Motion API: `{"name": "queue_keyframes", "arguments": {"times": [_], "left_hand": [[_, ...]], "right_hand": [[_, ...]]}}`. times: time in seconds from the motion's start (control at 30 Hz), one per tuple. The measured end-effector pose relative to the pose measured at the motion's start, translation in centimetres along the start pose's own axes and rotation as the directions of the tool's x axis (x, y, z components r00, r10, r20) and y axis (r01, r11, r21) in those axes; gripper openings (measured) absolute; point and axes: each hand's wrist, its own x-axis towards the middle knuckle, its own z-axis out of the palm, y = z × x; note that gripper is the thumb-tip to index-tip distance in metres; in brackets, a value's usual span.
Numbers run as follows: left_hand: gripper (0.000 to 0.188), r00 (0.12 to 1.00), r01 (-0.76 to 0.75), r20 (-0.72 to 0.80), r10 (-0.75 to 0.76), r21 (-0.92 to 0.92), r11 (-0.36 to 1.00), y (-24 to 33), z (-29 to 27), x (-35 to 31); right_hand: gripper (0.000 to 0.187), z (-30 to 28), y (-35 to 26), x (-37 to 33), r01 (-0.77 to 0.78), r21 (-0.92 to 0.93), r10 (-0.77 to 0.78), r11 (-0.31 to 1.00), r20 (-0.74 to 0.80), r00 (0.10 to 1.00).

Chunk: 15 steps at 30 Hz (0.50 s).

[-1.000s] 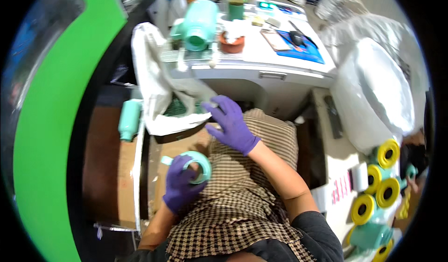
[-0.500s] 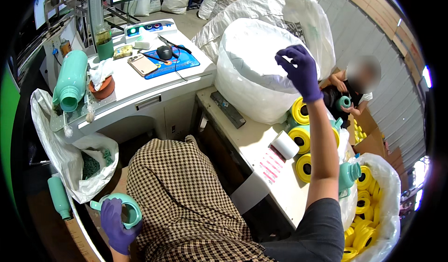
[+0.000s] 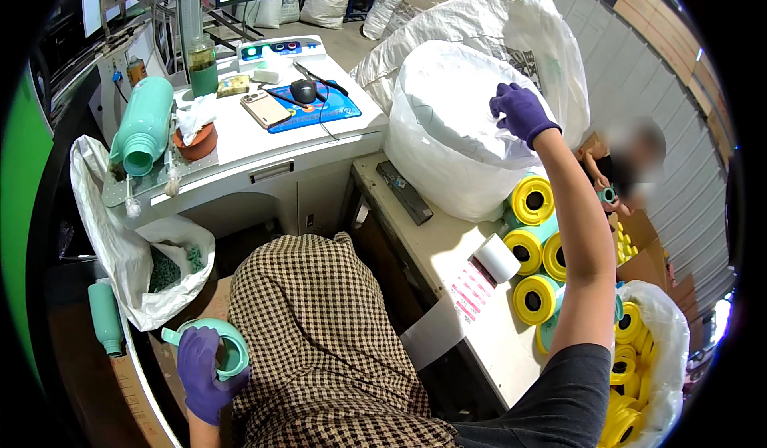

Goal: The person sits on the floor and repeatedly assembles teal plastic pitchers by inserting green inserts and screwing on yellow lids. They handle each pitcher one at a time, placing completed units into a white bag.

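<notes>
Down at the lower left, my left hand (image 3: 206,372), in a purple glove, is closed on a mint-green plastic jug (image 3: 233,350) with a side handle and a wide round opening. The jug is tilted beside my lap, and its opening shows. My right hand (image 3: 523,114), gloved in purple too, is over the right part of a big white plastic sack (image 3: 455,168). Its fingers are curled; whatever they hold, if anything, is hidden against the white plastic.
Mint-green bottles with yellow caps (image 3: 534,298) stand on the right bench beside a white label roll (image 3: 496,259). A bag of yellow caps (image 3: 631,404) is at lower right. Another mint-green bottle (image 3: 148,124) lies on the left table. A co-worker (image 3: 611,172) handles a green piece.
My right hand has turned from fingers raised to fingers curled downward over the sack. The left hand keeps its hold on the jug. The whole view has shifted slightly.
</notes>
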Motion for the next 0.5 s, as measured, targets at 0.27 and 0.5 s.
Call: {"name": "queue_keyframes", "arguments": {"times": [0.27,0.5], "left_hand": [[0.071,1.0,-0.016,-0.018,0.016,0.019,1.0,-0.4,-0.1,1.0],[0.072,0.998,-0.043,-0.041,0.043,0.006,0.999,-0.7,-0.1,1.0]], "right_hand": [[0.017,-0.6,2.9,-0.3,-0.307,0.648,0.416,0.697,-0.016,0.909],[0.02,2.6,1.7,0.6,0.01,0.332,0.042,0.943,-0.149,0.988]]}}
